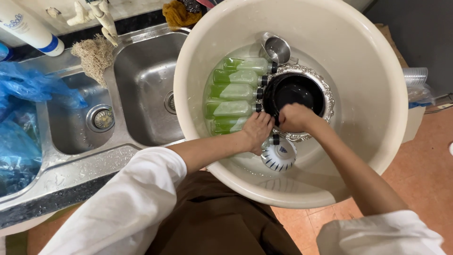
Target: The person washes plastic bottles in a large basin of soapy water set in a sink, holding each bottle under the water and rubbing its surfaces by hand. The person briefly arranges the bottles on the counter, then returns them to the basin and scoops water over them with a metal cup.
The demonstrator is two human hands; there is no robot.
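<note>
Both hands were in the basin (377, 71), left hand (257, 131) steadying a green bottle (226, 125), right hand (293, 117) clenched on the black bowl (295, 92) rim.

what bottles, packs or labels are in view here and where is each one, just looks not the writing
Green bottles: five, lying side by side in the cream basin, black caps, pale labels; left hand rests on the nearest.
White tube: top left behind the sink, blue band and blue print.
White bottle: below the right hand, round, dark stripes, small blue emblem.
Blue plastic bags: far left, crumpled.
</note>
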